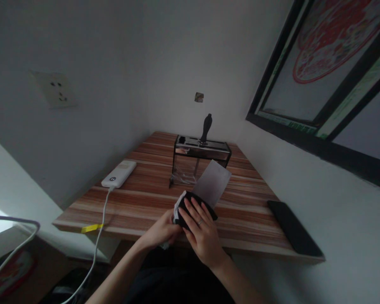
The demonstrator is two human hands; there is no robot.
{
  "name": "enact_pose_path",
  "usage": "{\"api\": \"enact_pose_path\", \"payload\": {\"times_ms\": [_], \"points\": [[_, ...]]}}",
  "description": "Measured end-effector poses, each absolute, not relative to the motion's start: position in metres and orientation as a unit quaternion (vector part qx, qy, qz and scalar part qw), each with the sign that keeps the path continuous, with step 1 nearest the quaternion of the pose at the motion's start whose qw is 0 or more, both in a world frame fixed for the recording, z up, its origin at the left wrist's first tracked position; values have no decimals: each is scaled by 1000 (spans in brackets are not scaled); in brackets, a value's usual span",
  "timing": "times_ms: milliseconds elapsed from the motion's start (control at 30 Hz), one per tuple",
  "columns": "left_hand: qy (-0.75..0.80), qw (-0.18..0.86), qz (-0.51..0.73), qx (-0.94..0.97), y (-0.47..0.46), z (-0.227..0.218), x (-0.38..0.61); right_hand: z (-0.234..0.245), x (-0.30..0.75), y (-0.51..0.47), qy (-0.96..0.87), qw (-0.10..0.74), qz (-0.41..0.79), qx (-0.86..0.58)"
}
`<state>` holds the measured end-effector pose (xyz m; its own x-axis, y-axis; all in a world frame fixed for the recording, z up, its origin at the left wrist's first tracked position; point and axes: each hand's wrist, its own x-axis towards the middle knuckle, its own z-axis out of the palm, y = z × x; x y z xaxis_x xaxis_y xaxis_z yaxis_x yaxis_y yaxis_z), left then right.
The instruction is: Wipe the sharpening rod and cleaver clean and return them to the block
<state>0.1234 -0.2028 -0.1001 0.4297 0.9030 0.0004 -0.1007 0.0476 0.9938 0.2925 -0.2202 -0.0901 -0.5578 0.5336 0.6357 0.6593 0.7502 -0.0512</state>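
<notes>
So both hands were busy right at the middle of the near edge of the tabletop [145, 181], which had a striped, reddish-brown wood-grain surface. The thing in hand was a flat, rectangular panel [213, 183], pale grey with a dull, smooth sheen, tilted up toward the far right corner. Its lower end disappeared into a soft-looking black wrap [198, 199] with a crinkly white edge [177, 207].

The right hand [204, 238] was clamped over that wrap, fingers long and slightly spread, a thin ring [200, 222] on one. The left hand [164, 230] was curled tight on the wrap's near left side, by the white edge; couldn't tell what else was tucked inside that fist.

Just beyond the panel, toward the far edge, stood a boxy rack [202, 148]: shiny metal slotted top, black frame, see-through front. A contoured black handle [207, 124] stuck up out of it.

Along the left edge lay a rounded white power bank [119, 174], glossy plastic, its white cable [100, 226] drooping over the near edge past a flat yellow tag [91, 228]. A slim black phone [294, 228] lay by the near right corner.
</notes>
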Motion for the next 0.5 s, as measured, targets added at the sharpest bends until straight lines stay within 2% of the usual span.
{"api": "enact_pose_path", "payload": {"times_ms": [267,500], "points": [[357,622,391,577,-204,-96,123,-82,298,-211,-882,304,-102,-346],[357,621,371,591,-206,-94,122,-70,309,-192,-864,318,-118,-373]]}}
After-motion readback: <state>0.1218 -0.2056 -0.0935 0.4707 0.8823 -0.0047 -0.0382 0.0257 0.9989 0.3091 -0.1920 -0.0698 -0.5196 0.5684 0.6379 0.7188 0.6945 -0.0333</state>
